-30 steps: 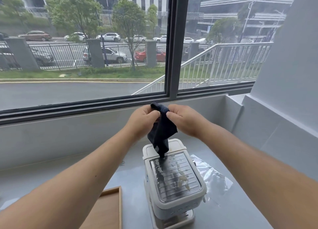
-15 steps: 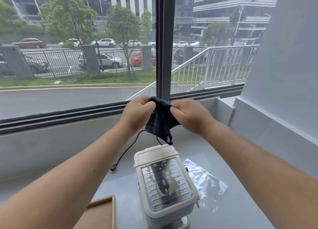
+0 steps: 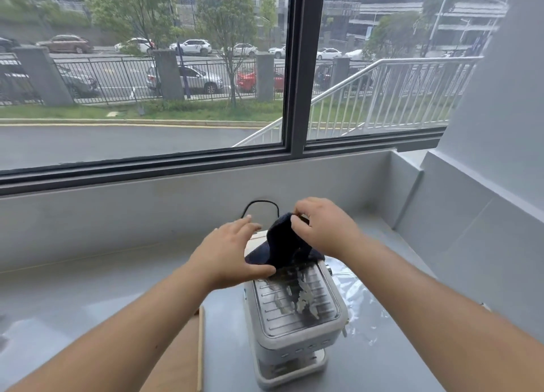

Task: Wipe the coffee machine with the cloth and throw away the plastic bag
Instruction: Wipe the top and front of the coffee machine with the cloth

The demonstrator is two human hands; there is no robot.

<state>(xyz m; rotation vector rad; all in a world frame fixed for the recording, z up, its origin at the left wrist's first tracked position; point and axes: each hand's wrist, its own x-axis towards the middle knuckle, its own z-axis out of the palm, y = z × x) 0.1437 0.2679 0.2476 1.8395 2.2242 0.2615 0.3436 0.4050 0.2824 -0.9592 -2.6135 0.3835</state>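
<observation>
A white coffee machine (image 3: 294, 327) stands on the grey counter, its metal grille top smeared with stains. A dark blue cloth (image 3: 282, 247) lies draped over the machine's rear top. My right hand (image 3: 323, 229) pinches the cloth's upper edge. My left hand (image 3: 232, 253) lies spread on the cloth's left side, thumb along its lower edge, fingers apart. A clear plastic bag (image 3: 362, 306) lies flat on the counter just right of the machine, partly hidden by my right forearm.
A wooden tray (image 3: 188, 356) sits left of the machine, mostly under my left arm. The machine's black power cord (image 3: 259, 204) loops behind it by the low grey wall. A window spans the back and a white wall (image 3: 485, 215) closes the right side.
Both hands have come down from chest height with the cloth. It now rests on the machine's top, and my left hand has opened flat against it.
</observation>
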